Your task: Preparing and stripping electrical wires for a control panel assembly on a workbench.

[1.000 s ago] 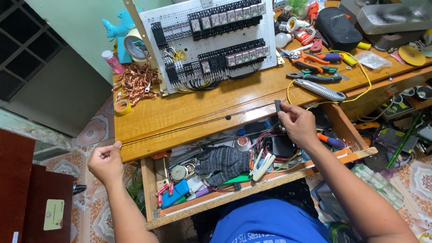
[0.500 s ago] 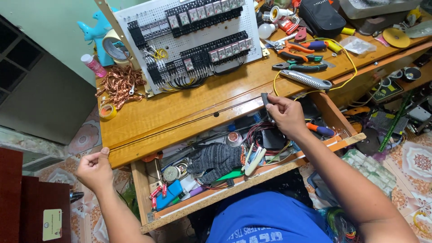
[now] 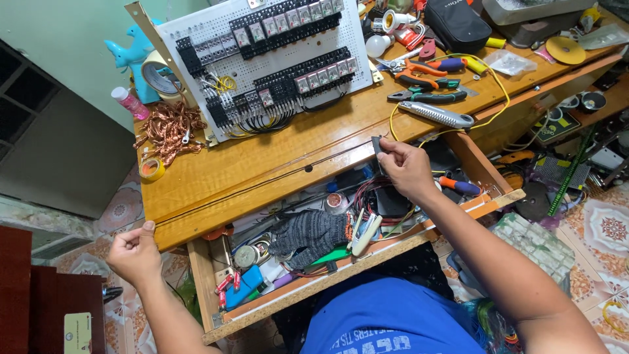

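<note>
Head view: right hand (image 3: 407, 169) is pinching a thin black wire (image 3: 262, 180) along the wooden workbench (image 3: 216, 174); left hand (image 3: 134, 252), fisted, is gripping its far end.

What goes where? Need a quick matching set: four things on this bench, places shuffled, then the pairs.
Things:
1. copper wire tangle
2. knitted glove
3. white panel with black relays
4. silver utility knife

Places:
A. in the open drawer
B. propped at the back of the desk
C. desktop, left end
D. desktop, right of the panel, below the pliers

Pairs: 1-C, 2-A, 3-B, 4-D
</note>
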